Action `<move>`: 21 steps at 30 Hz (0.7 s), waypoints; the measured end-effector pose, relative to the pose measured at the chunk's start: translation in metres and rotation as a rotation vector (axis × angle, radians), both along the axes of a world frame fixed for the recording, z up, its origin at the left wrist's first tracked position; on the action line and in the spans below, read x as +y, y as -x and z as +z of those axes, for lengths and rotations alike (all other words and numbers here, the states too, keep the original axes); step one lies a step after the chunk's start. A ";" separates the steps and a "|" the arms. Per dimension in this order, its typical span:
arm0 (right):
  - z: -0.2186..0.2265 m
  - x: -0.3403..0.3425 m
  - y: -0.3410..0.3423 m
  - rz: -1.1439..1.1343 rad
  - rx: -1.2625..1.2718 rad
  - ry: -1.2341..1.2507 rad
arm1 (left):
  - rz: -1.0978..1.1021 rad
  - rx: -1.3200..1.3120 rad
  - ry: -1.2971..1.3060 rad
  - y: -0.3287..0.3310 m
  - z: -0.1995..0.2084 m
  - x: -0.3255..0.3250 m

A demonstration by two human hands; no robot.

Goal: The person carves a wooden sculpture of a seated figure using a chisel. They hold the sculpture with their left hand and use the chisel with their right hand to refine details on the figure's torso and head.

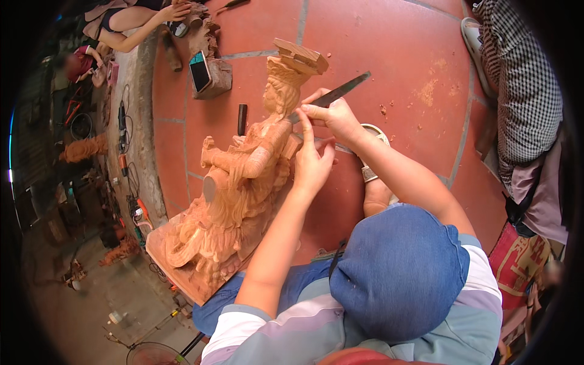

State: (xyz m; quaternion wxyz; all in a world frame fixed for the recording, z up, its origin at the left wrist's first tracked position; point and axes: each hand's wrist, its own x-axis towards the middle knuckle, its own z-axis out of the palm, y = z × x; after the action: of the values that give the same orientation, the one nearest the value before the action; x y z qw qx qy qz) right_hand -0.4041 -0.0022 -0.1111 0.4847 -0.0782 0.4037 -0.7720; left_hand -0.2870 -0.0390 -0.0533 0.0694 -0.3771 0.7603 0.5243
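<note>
A reddish-brown carved wooden statue [240, 176], a figure with a tall headdress, leans diagonally on its block base, left of centre. My right hand [334, 120] is closed around a long, flat, dark metal carving tool [344, 90]. One end of it meets the statue's shoulder, below the hair; the other sticks out to the upper right. My left hand [313, 161] is beside the statue's back. Its index finger stretches up to the tool's working end while its thumb stands apart; the remaining fingers are partly hidden.
A phone [199, 72] rests on a rough wood block [218, 79]. A short dark rod [242, 119] stands behind the statue. Wood chips lie on the red tiles [389, 36]. Other people are at upper left and right. Cabled power tools [123, 125] line the left ledge. A sandalled foot [376, 194] is below my right forearm.
</note>
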 end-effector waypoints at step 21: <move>-0.003 0.005 -0.022 -0.076 -0.205 0.110 | -0.103 0.059 0.192 -0.020 -0.017 -0.001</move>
State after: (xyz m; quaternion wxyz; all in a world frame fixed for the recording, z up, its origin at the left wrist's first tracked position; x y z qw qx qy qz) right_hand -0.3819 0.0031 -0.1143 0.4889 -0.0099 0.3120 -0.8146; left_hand -0.2668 -0.0402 -0.0703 0.0373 -0.3266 0.8271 0.4559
